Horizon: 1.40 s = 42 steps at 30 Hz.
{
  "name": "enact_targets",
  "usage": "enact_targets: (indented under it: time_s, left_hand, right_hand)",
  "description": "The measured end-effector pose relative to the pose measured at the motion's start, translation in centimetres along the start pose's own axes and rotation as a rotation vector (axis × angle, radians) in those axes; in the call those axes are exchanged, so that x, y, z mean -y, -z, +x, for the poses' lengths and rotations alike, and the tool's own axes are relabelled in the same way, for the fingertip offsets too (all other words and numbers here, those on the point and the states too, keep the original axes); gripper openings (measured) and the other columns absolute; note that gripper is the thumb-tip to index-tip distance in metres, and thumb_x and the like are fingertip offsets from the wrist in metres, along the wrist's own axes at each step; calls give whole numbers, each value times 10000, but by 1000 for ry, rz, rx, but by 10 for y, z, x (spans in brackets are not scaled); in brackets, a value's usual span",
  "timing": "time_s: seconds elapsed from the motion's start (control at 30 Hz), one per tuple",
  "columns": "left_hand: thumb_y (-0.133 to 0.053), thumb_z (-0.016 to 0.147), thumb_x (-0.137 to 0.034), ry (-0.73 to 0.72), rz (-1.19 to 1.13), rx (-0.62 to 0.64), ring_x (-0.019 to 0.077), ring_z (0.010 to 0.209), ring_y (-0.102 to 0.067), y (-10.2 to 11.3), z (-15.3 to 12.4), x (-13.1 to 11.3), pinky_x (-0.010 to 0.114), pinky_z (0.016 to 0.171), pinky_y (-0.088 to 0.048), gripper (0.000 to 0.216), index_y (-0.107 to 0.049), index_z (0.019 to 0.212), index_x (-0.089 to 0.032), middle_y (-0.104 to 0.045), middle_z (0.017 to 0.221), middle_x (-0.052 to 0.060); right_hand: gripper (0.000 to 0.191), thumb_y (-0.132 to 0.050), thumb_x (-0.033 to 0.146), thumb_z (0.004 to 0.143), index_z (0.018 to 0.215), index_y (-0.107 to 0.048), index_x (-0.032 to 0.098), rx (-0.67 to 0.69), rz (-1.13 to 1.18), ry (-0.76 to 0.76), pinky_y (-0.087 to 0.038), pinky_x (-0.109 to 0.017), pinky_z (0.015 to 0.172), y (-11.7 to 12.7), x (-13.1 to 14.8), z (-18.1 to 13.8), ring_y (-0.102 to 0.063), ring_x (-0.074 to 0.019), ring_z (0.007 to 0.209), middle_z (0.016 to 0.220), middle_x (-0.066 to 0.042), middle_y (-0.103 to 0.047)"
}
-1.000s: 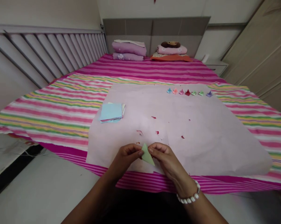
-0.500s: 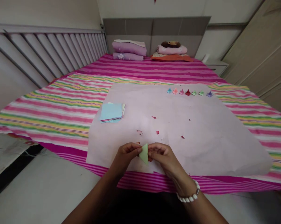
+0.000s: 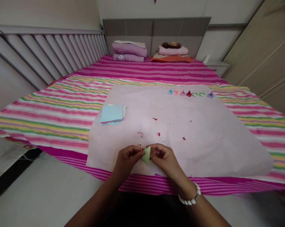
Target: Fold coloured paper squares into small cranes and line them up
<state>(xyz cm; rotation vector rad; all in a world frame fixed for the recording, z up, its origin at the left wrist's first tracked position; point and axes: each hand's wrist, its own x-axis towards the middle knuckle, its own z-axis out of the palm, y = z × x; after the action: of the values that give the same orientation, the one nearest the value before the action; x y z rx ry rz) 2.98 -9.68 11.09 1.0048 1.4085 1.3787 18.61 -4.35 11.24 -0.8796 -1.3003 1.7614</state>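
Observation:
Both my hands meet over the near edge of a large pale pink paper sheet (image 3: pixel 204 142) spread on the bed. Between them is a small light green folded paper triangle (image 3: pixel 146 156). My left hand (image 3: pixel 128 159) pinches its left side and my right hand (image 3: pixel 163 157), with a white bead bracelet on the wrist, pinches its right side. A stack of coloured paper squares (image 3: pixel 112 114), light blue on top, lies to the far left of the hands. A row of several small folded paper pieces (image 3: pixel 189 93) in different colours sits at the sheet's far edge.
The bed has a pink, yellow and green striped cover (image 3: pixel 50 107). Small red paper scraps (image 3: pixel 156 134) dot the sheet just beyond my hands. Folded bedding and pillows (image 3: pixel 129 50) lie at the headboard. A slatted rail (image 3: pixel 50 53) runs along the left; wardrobe doors (image 3: pixel 263 53) stand right.
The green paper has been folded narrower: the wide triangle of a second ago is now a smaller, more upright piece. My fingers have closed in around it.

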Motion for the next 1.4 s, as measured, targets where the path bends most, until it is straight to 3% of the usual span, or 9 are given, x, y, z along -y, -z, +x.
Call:
enact_targets:
  time_s: [0.4, 0.6, 0.8, 0.97, 1.17, 1.27, 1.4]
  left_hand:
    - [-788, 651, -311, 94, -118, 41, 151, 702, -633, 3, 1, -1, 280, 699, -503, 182, -717, 713, -156, -715, 701, 14]
    - [-813, 627, -318, 202, -367, 89, 108, 645, -589, 0, 1, 6, 242, 668, -457, 214, -684, 684, -157, -678, 643, -12]
    - [-838, 579, -334, 255, -476, 56, 107, 630, -580, -6, 1, 9, 248, 662, -454, 266, -661, 664, -156, -660, 631, -18]
    - [-771, 673, -333, 143, -233, 34, 136, 684, -603, -5, 3, 15, 269, 693, -468, 196, -687, 723, -162, -685, 688, 0]
    - [-677, 766, -293, -266, 397, -148, 139, 686, -561, -5, -4, 3, 272, 646, -472, 228, -692, 973, -199, -622, 842, 29]
    - [-682, 756, -278, -342, 521, -88, 109, 594, -509, -10, -9, -3, 257, 577, -480, 363, -625, 1104, -190, -543, 794, 0]
    - [-637, 756, -219, -338, 519, -5, 118, 653, -565, -16, -12, -2, 259, 570, -514, 409, -561, 1156, -178, -544, 881, 23]
  right_hand:
    - [172, -776, 281, 675, 811, -753, 179, 78, 161, -100, -473, -265, 572, 0, 0, -4, -583, -127, 561, 643, -12, -685]
    - [204, -816, 336, 644, 763, -749, 184, 68, 253, -158, -461, -252, 547, -5, 2, -5, -555, -114, 544, 635, -3, -665]
    - [204, -778, 364, 686, 763, -739, 179, 20, 192, -86, -455, -247, 545, -8, -3, -5, -532, -110, 538, 587, 8, -633]
    - [185, -777, 285, 631, 773, -714, 186, 5, 83, -42, -451, -247, 539, -7, -3, -3, -545, -117, 547, 609, 14, -637]
    - [100, -636, 232, 703, 763, -690, 174, -193, -173, 96, -362, -234, 494, -10, -8, -3, -448, -105, 507, 559, 36, -530]
    - [107, -599, 226, 751, 762, -691, 172, -250, -329, 195, -371, -246, 526, -12, -10, -2, -472, -124, 568, 619, 14, -540]
    - [130, -567, 189, 773, 752, -695, 175, -232, -405, 252, -387, -245, 534, -12, -10, -1, -485, -129, 583, 645, 5, -548]
